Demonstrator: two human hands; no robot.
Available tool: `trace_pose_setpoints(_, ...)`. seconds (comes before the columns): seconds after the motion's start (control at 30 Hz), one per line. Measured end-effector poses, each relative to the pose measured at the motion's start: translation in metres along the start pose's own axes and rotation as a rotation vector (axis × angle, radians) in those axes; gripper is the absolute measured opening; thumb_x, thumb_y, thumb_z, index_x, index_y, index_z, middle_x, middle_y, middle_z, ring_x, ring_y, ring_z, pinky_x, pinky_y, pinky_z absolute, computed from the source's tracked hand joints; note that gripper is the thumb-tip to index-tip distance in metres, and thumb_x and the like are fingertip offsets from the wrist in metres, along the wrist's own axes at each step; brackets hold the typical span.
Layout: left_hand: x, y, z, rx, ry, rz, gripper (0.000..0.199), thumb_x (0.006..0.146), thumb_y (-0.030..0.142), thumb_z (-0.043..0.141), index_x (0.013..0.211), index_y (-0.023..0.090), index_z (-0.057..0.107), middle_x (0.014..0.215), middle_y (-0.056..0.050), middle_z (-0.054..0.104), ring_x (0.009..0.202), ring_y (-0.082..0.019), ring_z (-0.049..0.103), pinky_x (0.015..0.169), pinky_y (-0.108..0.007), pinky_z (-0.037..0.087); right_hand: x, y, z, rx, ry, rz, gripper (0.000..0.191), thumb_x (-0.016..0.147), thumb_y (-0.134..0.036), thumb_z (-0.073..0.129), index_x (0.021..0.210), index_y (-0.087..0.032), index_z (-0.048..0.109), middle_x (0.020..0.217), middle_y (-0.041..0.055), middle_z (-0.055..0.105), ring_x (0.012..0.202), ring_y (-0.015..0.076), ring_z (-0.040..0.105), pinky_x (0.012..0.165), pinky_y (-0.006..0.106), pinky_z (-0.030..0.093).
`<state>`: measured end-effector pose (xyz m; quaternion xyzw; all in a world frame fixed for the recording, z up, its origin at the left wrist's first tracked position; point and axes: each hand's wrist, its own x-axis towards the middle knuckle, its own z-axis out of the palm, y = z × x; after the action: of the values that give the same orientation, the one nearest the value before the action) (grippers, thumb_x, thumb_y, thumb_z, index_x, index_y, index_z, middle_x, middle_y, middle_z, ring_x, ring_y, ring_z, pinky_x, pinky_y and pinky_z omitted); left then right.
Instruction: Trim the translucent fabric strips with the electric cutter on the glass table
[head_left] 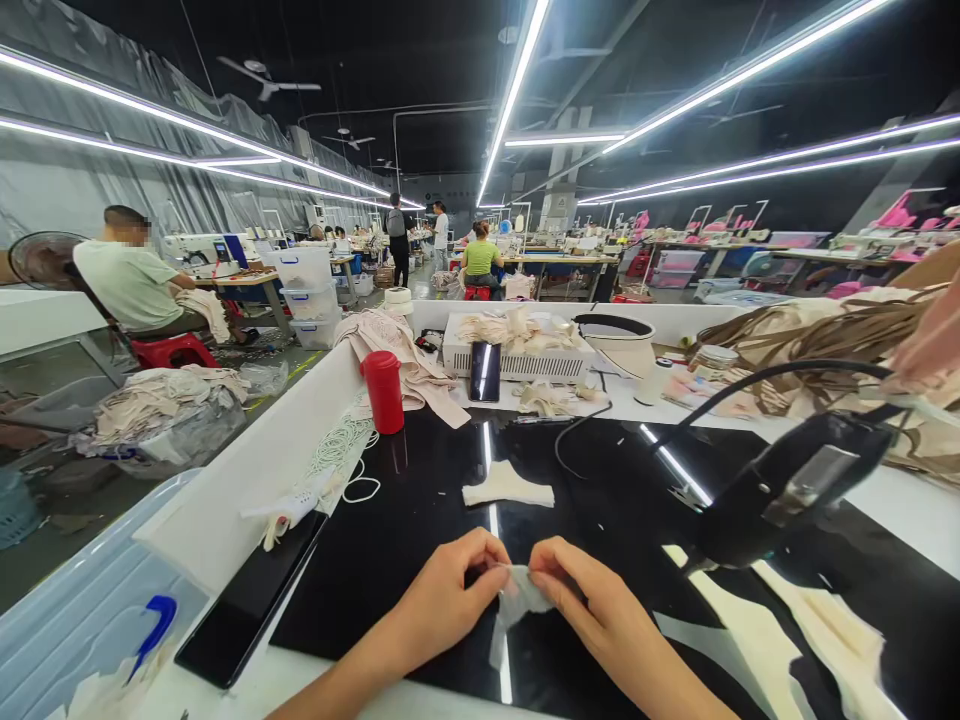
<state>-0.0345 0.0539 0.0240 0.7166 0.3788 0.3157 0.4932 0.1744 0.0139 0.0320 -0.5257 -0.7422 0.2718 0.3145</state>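
Note:
Near the front of the glossy black board, my left hand and my right hand face each other. Between them is a small, thin whitish fabric piece, with each hand pinching one end of its upper edge. Its lower part hangs loosely toward the board. Just beyond my hands lies a cream T-shaped fabric piece. More cream cut pieces rest to the right, partly under a dark handheld machine.
A red cup and a coil of pale cord stand to the left. A phone leans on a white box at the back. Another person's hand is at the right edge, by the machine's cable.

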Motion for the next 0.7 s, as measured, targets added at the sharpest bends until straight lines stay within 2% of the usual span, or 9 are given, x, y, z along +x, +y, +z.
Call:
trace_pose_setpoints(0.07,0.003,-0.002,-0.001,-0.107,0.016,-0.03,0.011,0.092,0.025,0.059,0.1,0.019,0.061,0.08,0.003,0.063,0.077,-0.014,0.061,0.075,-0.026,0.046,0.004,-0.001,-0.003,0.022,0.014,-0.002,0.019,0.101,-0.028,0.049,0.085,-0.024,0.058,0.078,-0.0023,0.061,0.07,0.0151,0.058,0.066,0.025,0.048)
trace_pose_setpoints(0.2,0.005,-0.002,-0.003,-0.293,-0.019,-0.11,0.038,0.084,0.025,0.067,0.119,0.02,0.054,0.082,0.004,0.061,0.079,-0.015,0.067,0.076,-0.028,0.049,0.011,-0.002,-0.004,0.049,0.082,-0.019,0.016,0.097,-0.024,0.055,0.086,-0.024,0.066,0.081,-0.0012,0.067,0.074,0.0166,0.062,0.069,0.026,0.049)
trace_pose_setpoints(0.3,0.008,0.0,-0.005,-0.303,-0.03,-0.141,0.043,0.082,0.027,0.067,0.122,0.02,0.051,0.082,0.004,0.061,0.076,-0.015,0.068,0.075,-0.028,0.05,0.016,-0.002,-0.003,0.05,0.141,-0.022,0.015,0.096,-0.025,0.058,0.087,-0.024,0.07,0.081,-0.0001,0.069,0.073,0.0174,0.063,0.067,0.027,0.049)
trace_pose_setpoints(0.43,0.022,-0.003,-0.008,-0.147,0.051,-0.088,0.041,0.086,0.036,0.06,0.122,0.02,0.046,0.082,0.003,0.058,0.064,-0.013,0.064,0.063,-0.027,0.053,0.028,0.004,-0.001,-0.009,0.236,-0.05,0.017,0.095,-0.028,0.059,0.087,-0.024,0.073,0.083,0.0013,0.072,0.074,0.0182,0.067,0.069,0.028,0.052)
trace_pose_setpoints(0.53,0.04,-0.006,-0.014,-0.019,0.114,-0.047,0.034,0.091,0.039,0.055,0.118,0.022,0.044,0.083,0.003,0.057,0.06,-0.012,0.059,0.054,-0.024,0.049,0.043,0.01,0.0,-0.048,0.302,-0.056,0.021,0.097,-0.029,0.056,0.09,-0.022,0.074,0.088,0.0041,0.074,0.081,0.02,0.069,0.074,0.031,0.054)
trace_pose_setpoints(0.7,0.068,-0.004,-0.027,0.342,0.215,0.039,0.01,0.095,0.034,0.055,0.096,0.023,0.055,0.087,0.002,0.062,0.071,-0.015,0.059,0.065,-0.026,0.043,0.072,0.022,0.006,-0.156,0.367,-0.031,0.027,0.101,-0.03,0.049,0.098,-0.022,0.074,0.094,0.0064,0.072,0.087,0.0211,0.069,0.078,0.033,0.053)
